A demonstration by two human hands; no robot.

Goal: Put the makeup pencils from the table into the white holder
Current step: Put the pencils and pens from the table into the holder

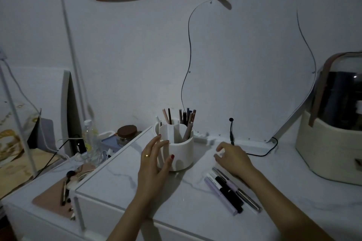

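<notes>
The white holder (181, 154) stands on the white marble-look table (121, 186), with several makeup pencils (186, 121) upright in its rear compartments. My left hand (154, 164) wraps its left side, thumb on the front wall and fingers at the rim. Several more makeup pencils (227, 190), lilac, black, white and silver, lie side by side on the table to the holder's right. My right hand (233, 157) is palm down just beyond their far ends, fingers bent to the tabletop; I see nothing held in it.
A cream cosmetics case (331, 148) with a clear dome stands at the right edge. A black cable (260, 154) runs below the wavy mirror (254, 64). A lower side shelf on the left holds a pink mat (52, 199), a bottle (90, 139) and a jar (127, 135).
</notes>
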